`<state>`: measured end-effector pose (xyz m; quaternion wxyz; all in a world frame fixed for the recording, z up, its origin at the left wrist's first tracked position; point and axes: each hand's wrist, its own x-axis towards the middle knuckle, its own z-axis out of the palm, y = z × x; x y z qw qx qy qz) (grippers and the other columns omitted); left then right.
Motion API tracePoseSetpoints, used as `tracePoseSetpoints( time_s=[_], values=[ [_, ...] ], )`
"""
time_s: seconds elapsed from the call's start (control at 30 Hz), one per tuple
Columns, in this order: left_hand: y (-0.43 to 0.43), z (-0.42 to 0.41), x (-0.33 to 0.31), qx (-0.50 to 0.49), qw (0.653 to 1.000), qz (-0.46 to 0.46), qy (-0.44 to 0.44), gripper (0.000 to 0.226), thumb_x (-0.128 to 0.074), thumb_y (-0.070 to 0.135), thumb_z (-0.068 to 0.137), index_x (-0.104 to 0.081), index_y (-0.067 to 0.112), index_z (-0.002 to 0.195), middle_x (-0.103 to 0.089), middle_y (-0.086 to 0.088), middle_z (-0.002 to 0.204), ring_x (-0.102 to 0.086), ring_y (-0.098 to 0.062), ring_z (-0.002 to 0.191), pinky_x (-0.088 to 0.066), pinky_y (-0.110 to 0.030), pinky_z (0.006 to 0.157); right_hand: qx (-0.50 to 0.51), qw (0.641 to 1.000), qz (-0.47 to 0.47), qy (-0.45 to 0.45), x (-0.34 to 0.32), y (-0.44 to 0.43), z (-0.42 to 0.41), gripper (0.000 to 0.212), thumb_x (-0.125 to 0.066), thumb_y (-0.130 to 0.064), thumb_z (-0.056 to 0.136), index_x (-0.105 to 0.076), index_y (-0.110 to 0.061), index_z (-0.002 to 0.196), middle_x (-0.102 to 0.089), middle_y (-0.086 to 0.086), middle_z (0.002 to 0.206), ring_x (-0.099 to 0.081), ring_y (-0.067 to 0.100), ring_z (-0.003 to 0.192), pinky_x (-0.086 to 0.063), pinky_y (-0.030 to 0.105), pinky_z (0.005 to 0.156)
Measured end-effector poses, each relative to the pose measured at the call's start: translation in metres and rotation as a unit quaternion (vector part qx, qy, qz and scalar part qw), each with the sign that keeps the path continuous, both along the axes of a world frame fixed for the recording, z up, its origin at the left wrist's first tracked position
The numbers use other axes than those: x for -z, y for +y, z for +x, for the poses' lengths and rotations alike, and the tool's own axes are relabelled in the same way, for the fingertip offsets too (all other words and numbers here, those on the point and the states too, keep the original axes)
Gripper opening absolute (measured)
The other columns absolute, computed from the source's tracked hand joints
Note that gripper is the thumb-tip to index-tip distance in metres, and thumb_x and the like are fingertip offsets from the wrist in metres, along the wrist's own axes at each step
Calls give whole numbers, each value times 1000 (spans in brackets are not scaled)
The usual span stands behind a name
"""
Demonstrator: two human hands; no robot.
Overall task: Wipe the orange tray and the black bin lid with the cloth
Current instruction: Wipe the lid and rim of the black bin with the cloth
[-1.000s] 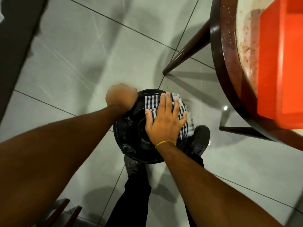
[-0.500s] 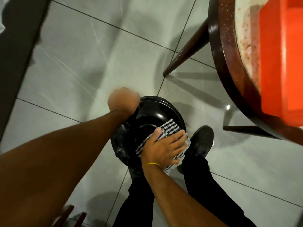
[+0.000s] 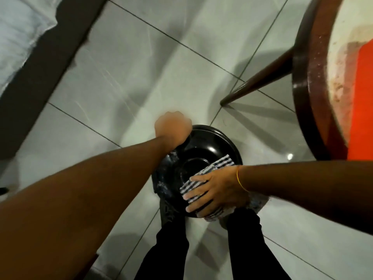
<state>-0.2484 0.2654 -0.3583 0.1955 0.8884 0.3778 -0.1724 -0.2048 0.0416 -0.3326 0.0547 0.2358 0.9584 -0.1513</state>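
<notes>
The round black bin lid sits low over the floor between my feet, glossy with pale smears on its left side. My left hand is closed over the lid's far left rim. My right hand lies flat with spread fingers on the black-and-white checked cloth, pressing it on the lid's near right part. The orange tray lies on the round wooden table at the right edge, only partly in view.
The round table with a dark wooden rim and a splayed leg stands close on the right. Grey tiled floor spreads to the left. A dark band and pale fabric fill the top left corner. My black-trousered legs stand below.
My right hand has swept the cloth from the lid's far right side round to its near right part, turning so the fingers point left. My left hand stays on the rim.
</notes>
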Motion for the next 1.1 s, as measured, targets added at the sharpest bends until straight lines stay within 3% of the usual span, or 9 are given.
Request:
tracePoseSetpoints(
  time_s=[0.17,0.4,0.57,0.8,0.97,1.03,1.1],
  values=[
    [-2,0,0,-10,1000,-24,0,38,-42,40,88,-60,13,68,-59,-6,67,-52,-27,60,-35,-33,55,27,997,22,72,19,-1,-4,79,-57,-51,93,-42,-28,167,-24,0,184,-12,31,173,13,61,136],
    [-4,3,-2,-41,998,-39,-12,35,-44,37,85,-54,13,62,-54,-7,62,-49,-24,55,-32,-31,52,124,989,-31,76,12,-5,-19,72,-49,-54,105,-34,-31,172,-18,-3,186,-8,27,174,-5,62,139],
    [-6,3,-4,-61,997,-48,-20,37,-44,37,86,-57,10,64,-56,-7,62,-56,-27,58,-38,-31,54,206,977,-15,47,9,9,-57,73,-49,-56,106,-34,-27,172,-18,3,186,-7,30,174,5,63,135],
    [-5,3,-5,-73,995,-63,-26,36,-45,36,84,-53,10,60,-53,-6,60,-53,-27,57,-35,-31,53,335,940,-29,50,10,17,-90,73,-49,-55,106,-36,-24,171,-21,8,185,-6,34,174,-4,64,139],
    [-4,4,-5,-69,994,-78,-17,35,-46,37,84,-57,12,62,-55,-4,60,-54,-24,55,-36,-30,52,472,880,16,53,12,33,-107,73,-54,-59,101,-47,-25,164,-36,8,179,-22,35,171,-17,63,137],
    [-1,5,-5,-64,994,-89,-8,34,-46,38,84,-53,15,60,-53,-2,60,-51,-22,54,-33,-30,52,577,814,32,54,12,52,-115,69,-56,-59,99,-55,-24,158,-52,8,167,-37,35,163,-24,64,135],
    [3,7,-6,-42,993,-114,6,36,-47,40,86,-53,17,59,-55,-1,60,-52,-21,55,-33,-30,53,692,720,19,59,11,72,-124,65,-57,-58,99,-60,-23,154,-60,7,158,-42,33,158,-21,64,136]
  ],
)
